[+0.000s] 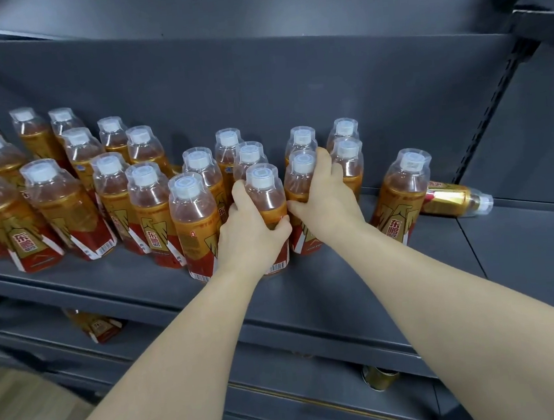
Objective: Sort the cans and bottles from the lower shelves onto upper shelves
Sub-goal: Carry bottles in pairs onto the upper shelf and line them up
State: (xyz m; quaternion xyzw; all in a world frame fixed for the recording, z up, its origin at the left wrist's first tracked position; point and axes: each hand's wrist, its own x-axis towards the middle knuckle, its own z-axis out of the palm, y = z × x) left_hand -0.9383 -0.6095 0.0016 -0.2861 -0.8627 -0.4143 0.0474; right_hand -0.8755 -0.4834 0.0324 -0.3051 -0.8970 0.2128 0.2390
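Observation:
Several orange-and-red drink bottles with clear overcaps stand in rows on a dark grey shelf (343, 291). My left hand (249, 235) grips the front bottle (265, 190) of the middle group, fingers curled round its body. My right hand (326, 198) grips the neighbouring bottle (301, 174) just to the right, fingers wrapped over its shoulder. Both bottles stand upright on the shelf. One bottle (401, 192) stands alone further right, and another (455, 199) lies on its side behind it.
A bottle (95, 326) sits on the shelf below at left. A gold can (380, 376) shows on a lower shelf at right. A slotted upright post (500, 103) divides the bays at right. Wooden floor (22, 413) lies at bottom left.

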